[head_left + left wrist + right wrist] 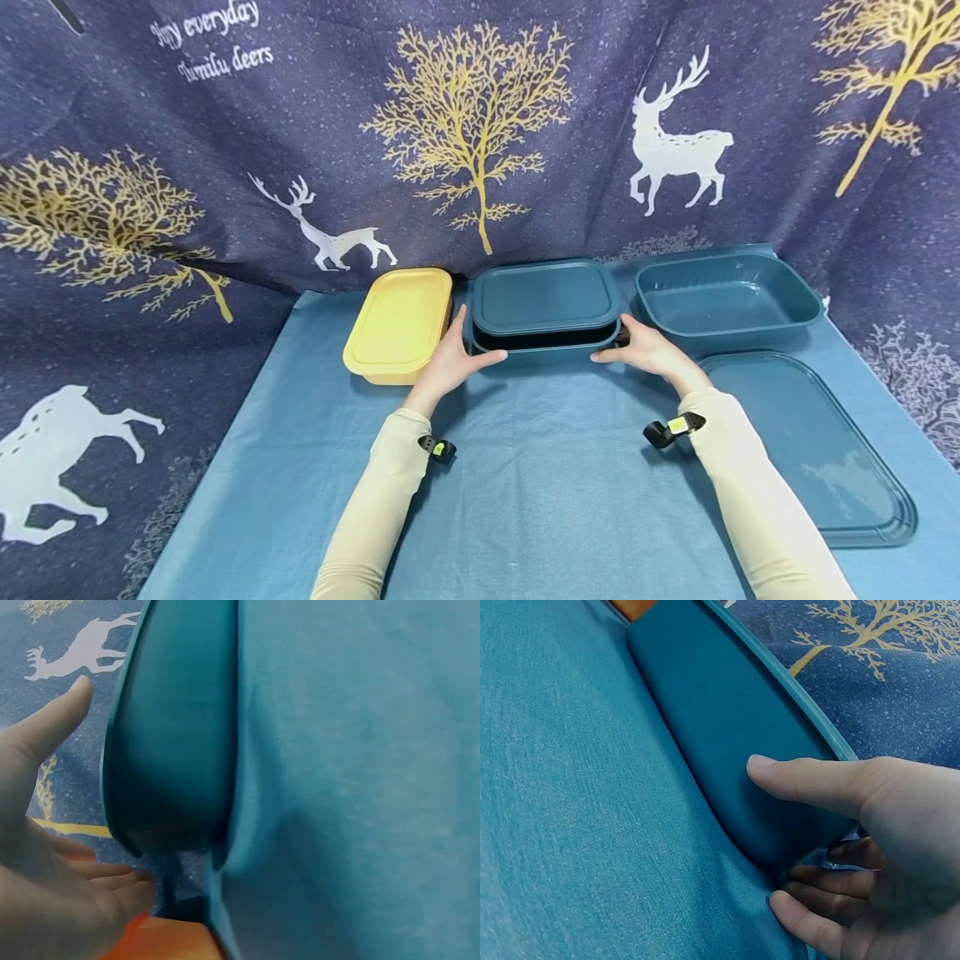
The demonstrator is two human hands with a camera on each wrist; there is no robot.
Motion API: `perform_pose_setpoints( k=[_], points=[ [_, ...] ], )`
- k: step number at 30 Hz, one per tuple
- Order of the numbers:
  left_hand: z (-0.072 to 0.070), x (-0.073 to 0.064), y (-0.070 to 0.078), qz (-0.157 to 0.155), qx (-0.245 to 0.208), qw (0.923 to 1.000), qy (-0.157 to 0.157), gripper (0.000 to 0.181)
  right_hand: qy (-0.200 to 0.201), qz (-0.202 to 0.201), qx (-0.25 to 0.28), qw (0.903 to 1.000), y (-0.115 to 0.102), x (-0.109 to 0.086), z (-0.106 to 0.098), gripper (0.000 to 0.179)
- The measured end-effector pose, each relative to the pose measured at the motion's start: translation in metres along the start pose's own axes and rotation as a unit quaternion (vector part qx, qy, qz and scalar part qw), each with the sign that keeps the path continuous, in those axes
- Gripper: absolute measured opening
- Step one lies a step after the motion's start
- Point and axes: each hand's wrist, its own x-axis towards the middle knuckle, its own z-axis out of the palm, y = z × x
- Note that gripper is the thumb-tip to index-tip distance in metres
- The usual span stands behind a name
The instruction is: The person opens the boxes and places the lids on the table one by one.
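Observation:
A dark teal food container stands at the back middle. Its matching lid covers the rear of it, and a dark gap shows along the front rim. My left hand is at the container's left end, thumb spread from the fingers; in the left wrist view the hand is beside the container, gripping nothing. At the right end is my right hand. In the right wrist view its straight thumb lies over the container's long wall, with loosely bent fingers around the corner.
A yellow lidded container stands close beside my left hand. At the back right is a larger uncovered teal container, and a big teal lid lies flat in front of it. A patterned curtain hangs behind the blue-covered table.

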Motion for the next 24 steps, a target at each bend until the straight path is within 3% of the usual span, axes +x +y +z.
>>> perform_pose_setpoints(
  k=[9, 18, 24],
  points=[
    [0.009, 0.002, -0.008, -0.052, -0.018, 0.998, -0.033, 0.118, 0.004, -0.002, -0.001, 1.0, 0.0, 0.002, 0.0, 0.095],
    [0.016, 0.011, -0.012, -0.042, -0.067, 0.9967, -0.017, 0.105, 0.01, -0.007, 0.0, 0.9999, 0.0, 0.001, 0.0, 0.088],
    [0.016, 0.012, -0.012, -0.046, -0.071, 0.9963, -0.015, 0.102, 0.011, -0.006, 0.006, 0.9999, 0.001, 0.003, 0.0, 0.089]
  ],
)
